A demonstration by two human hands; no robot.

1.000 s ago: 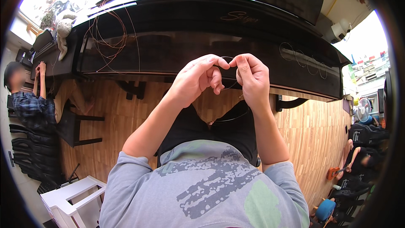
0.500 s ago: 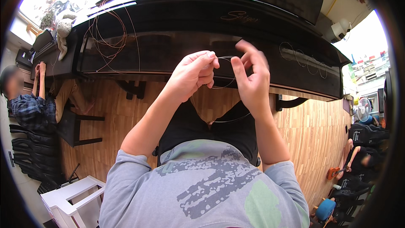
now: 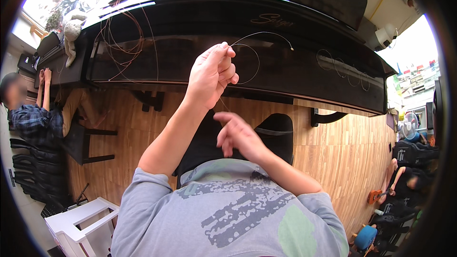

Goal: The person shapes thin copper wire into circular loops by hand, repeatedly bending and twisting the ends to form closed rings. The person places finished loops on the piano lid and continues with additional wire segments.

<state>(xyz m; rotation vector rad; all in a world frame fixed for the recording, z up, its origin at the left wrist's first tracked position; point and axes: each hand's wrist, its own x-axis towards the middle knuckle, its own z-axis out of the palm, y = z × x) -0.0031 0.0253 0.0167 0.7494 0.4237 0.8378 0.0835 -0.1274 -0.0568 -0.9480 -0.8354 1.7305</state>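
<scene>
My left hand (image 3: 213,74) is raised in front of the black piano, with thumb and forefinger pinched on a thin metal string (image 3: 260,60). Above and to the right of the pinch the string bends into a loop and a longer arc, which finishes in a small pale tip (image 3: 292,49). A further thin length hangs below the left hand toward my lap. Lower down, over my lap, is my right hand (image 3: 240,138), slightly blurred, its fingers apart and no object visible in them.
The black piano (image 3: 204,21) spans the space ahead. Coiled copper-coloured strings (image 3: 141,43) lie on its left part, looped thin strings (image 3: 335,65) on its right. A person in a plaid shirt (image 3: 33,119) sits far left near a dark bench (image 3: 90,140). Wooden floor (image 3: 342,147) stretches below.
My right hand has dropped down and left, from beside the string to over my lap. The left hand has risen slightly, and the string's end now springs out to the right.
</scene>
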